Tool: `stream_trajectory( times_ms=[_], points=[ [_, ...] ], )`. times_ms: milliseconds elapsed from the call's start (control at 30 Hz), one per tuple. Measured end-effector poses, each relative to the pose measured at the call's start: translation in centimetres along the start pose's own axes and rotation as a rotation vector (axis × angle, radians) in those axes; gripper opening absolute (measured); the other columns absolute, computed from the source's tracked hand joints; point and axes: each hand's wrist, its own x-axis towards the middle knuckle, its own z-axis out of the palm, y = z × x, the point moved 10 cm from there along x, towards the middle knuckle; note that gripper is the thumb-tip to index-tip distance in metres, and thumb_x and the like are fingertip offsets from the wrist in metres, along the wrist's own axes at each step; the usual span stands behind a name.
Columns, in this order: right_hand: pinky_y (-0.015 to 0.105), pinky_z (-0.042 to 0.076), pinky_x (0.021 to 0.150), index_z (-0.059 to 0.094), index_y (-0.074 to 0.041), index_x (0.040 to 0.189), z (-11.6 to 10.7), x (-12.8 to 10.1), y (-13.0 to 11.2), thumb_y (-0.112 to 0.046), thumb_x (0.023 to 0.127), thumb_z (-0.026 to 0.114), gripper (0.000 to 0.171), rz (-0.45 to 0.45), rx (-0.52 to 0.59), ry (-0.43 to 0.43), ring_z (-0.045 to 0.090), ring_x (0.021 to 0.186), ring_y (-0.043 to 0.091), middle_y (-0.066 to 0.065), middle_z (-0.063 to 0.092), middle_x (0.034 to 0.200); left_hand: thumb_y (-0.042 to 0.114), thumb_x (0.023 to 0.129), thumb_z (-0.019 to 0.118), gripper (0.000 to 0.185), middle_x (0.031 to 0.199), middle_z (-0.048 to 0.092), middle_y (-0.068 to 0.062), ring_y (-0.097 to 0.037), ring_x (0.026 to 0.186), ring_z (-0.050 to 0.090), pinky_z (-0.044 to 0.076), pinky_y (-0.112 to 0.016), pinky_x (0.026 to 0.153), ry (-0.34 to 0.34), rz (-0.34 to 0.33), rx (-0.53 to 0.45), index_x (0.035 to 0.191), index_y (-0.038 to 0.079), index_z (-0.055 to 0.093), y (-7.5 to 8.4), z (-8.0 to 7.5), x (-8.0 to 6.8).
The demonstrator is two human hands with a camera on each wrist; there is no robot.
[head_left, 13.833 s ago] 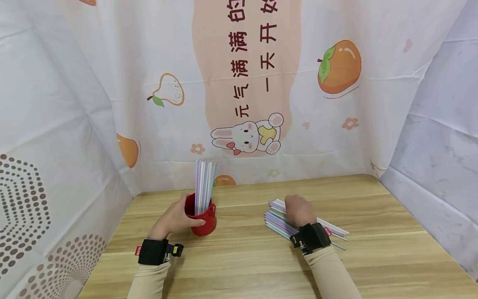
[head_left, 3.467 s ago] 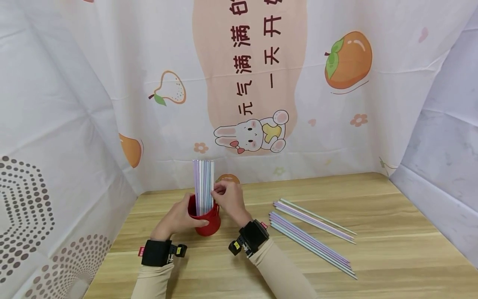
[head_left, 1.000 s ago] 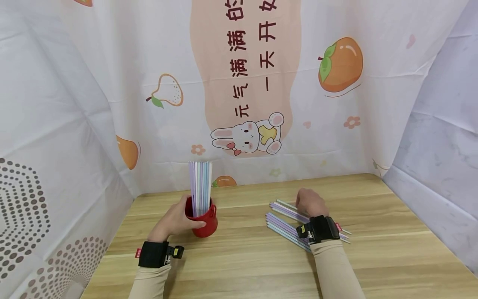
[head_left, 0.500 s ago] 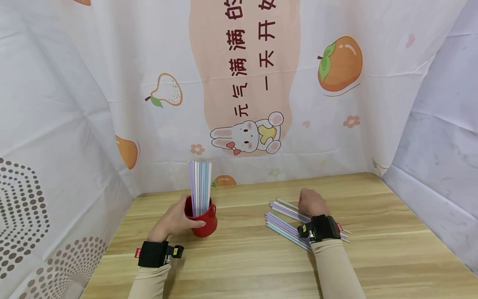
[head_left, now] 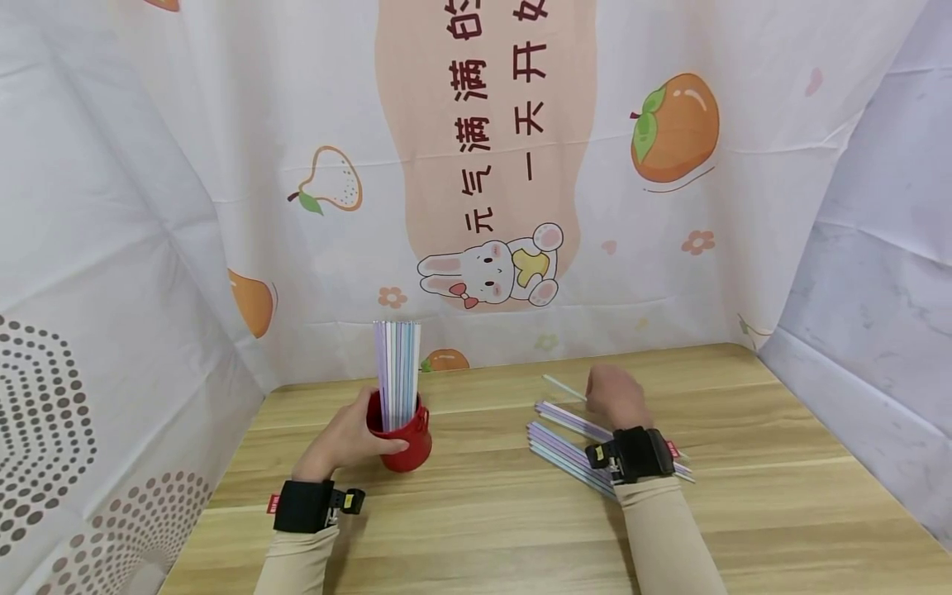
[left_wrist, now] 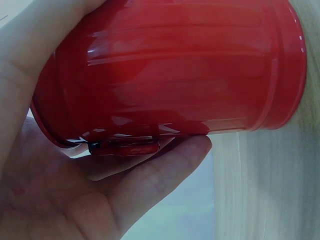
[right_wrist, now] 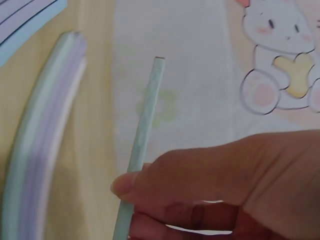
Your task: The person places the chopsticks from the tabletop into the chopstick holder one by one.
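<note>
In the head view my left hand [head_left: 349,438] grips a small red metal bucket [head_left: 409,450] on the table. Several thin pastel sticks [head_left: 397,372], purple, white and blue, stand upright in it. The left wrist view shows the bucket's ribbed side [left_wrist: 180,70] with my fingers around it. Over at the right, my right hand [head_left: 617,397] pinches a thin pale green stick [right_wrist: 145,120] between thumb and fingers, its far end raised off the table. Beside that hand lies a small bundle of purple and white sticks [head_left: 568,419]. Nearer me is another bundle, purple and light blue [head_left: 568,460].
The wooden table [head_left: 476,529] ends at a white printed curtain [head_left: 335,273] behind. White cloth [head_left: 126,248] hangs on the left and a marbled panel [head_left: 870,330] stands on the right. Both wrists wear black straps with small cameras.
Half a second ago the pale green stick lay by the bundle; my right hand has now lifted it slightly away. Earlier, that hand was at the bucket. The left hand keeps its grip.
</note>
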Motion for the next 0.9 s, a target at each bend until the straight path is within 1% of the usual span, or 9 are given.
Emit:
stream_trajectory(
  times_ms=[67, 167, 300, 467, 567, 667, 767, 900],
  points=[
    [0.031, 0.04, 0.053, 0.064, -0.007, 0.068, -0.6, -0.2, -0.7, 0.004, 0.077, 0.065, 0.015, -0.015, 0.01, 0.023, 0.051, 0.066, 0.019, 0.004, 0.059, 0.07, 0.033, 0.077, 0.091, 0.096, 0.146, 0.057, -0.014, -0.033, 0.127, 0.059, 0.059, -0.051, 0.099, 0.0, -0.001, 0.001, 0.15, 0.011, 0.034, 0.0, 0.0, 0.0],
    [0.032, 0.045, 0.058, 0.071, -0.004, 0.079, -1.5, -0.5, -1.7, 0.002, 0.077, 0.071, 0.006, -0.038, 0.054, 0.05, 0.058, 0.071, 0.021, 0.008, 0.068, 0.079, 0.034, 0.077, 0.091, 0.096, 0.146, 0.057, -0.014, -0.033, 0.127, 0.059, 0.059, -0.051, 0.099, 0.0, -0.003, 0.0, 0.15, 0.011, 0.034, -0.1, 0.0, 0.0],
    [0.031, 0.044, 0.059, 0.072, -0.004, 0.079, -2.8, -1.0, -3.3, 0.003, 0.077, 0.072, 0.007, -0.067, 0.118, 0.081, 0.057, 0.07, 0.021, 0.008, 0.068, 0.078, 0.034, 0.077, 0.091, 0.096, 0.146, 0.057, -0.014, -0.033, 0.127, 0.059, 0.059, -0.051, 0.099, -0.004, -0.005, -0.005, 0.15, 0.012, 0.033, -0.1, 0.0, 0.0],
    [0.029, 0.044, 0.062, 0.073, -0.003, 0.08, -4.1, -1.7, -5.8, 0.002, 0.078, 0.072, 0.005, -0.138, 0.143, 0.114, 0.057, 0.069, 0.02, 0.007, 0.068, 0.075, 0.034, 0.077, 0.091, 0.096, 0.146, 0.057, -0.014, -0.034, 0.127, 0.058, 0.06, -0.051, 0.098, -0.003, -0.003, -0.005, 0.15, 0.012, 0.033, -0.1, 0.0, 0.0],
    [0.028, 0.045, 0.063, 0.073, -0.003, 0.082, -4.3, -1.9, -7.3, -0.001, 0.079, 0.074, 0.004, -0.188, 0.192, 0.113, 0.058, 0.069, 0.018, 0.006, 0.069, 0.075, 0.034, 0.077, 0.091, 0.096, 0.146, 0.057, -0.014, -0.034, 0.127, 0.058, 0.06, -0.051, 0.098, -0.001, 0.001, -0.001, 0.15, 0.011, 0.033, 0.0, -0.1, 0.0],
    [0.027, 0.048, 0.064, 0.074, -0.003, 0.084, -4.3, -2.1, -8.4, -0.002, 0.08, 0.074, 0.004, -0.219, 0.266, 0.115, 0.06, 0.07, 0.015, 0.006, 0.071, 0.076, 0.033, 0.077, 0.091, 0.096, 0.146, 0.057, -0.014, -0.034, 0.127, 0.058, 0.06, -0.051, 0.098, -0.003, 0.003, -0.003, 0.15, 0.011, 0.033, 0.1, 0.0, 0.0],
    [0.026, 0.051, 0.064, 0.074, -0.002, 0.086, -4.2, -2.1, -9.1, -0.002, 0.082, 0.074, 0.004, -0.233, 0.328, 0.132, 0.063, 0.071, 0.014, 0.007, 0.072, 0.078, 0.033, 0.077, 0.091, 0.096, 0.146, 0.057, -0.014, -0.034, 0.128, 0.058, 0.06, -0.051, 0.098, -0.004, 0.002, -0.007, 0.15, 0.011, 0.033, 0.1, 0.0, 0.0],
    [0.027, 0.053, 0.066, 0.075, -0.001, 0.088, -4.4, -2.2, -9.5, -0.003, 0.084, 0.074, 0.005, -0.235, 0.373, 0.164, 0.065, 0.072, 0.015, 0.009, 0.074, 0.08, 0.033, 0.077, 0.091, 0.096, 0.147, 0.056, -0.014, -0.034, 0.128, 0.058, 0.059, -0.052, 0.098, -0.004, -0.003, -0.008, 0.15, 0.011, 0.033, 0.1, 0.0, -0.1]
  ],
)
